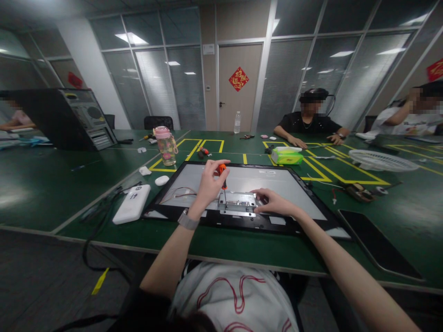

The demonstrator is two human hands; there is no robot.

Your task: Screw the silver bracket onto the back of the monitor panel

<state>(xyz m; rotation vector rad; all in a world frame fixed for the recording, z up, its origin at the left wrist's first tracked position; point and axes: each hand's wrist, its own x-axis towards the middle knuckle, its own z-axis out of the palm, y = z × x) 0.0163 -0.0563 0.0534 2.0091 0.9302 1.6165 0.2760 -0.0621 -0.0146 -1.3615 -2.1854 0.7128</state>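
A flat monitor panel (pixel 194 180) lies face down on the green table, its black frame (pixel 242 223) toward me. My left hand (pixel 210 182) is closed round an orange-handled screwdriver (pixel 222 169), held upright with its tip on a small metal board (pixel 238 203) at the panel's near edge. My right hand (pixel 273 202) rests on the right end of that metal board, fingers curled and pressing on it. A grey watch (pixel 188 221) is on my left wrist. Thin wires (pixel 180 191) run across the panel to the left of the board.
A white power bank (pixel 132 204) with a black cable lies left of the panel; a dark slab (pixel 377 244) lies to the right. Behind are a pink-lidded bottle (pixel 166 145), a green tissue pack (pixel 286 157), a white fan grille (pixel 379 160). Other people sit at the far side and right.
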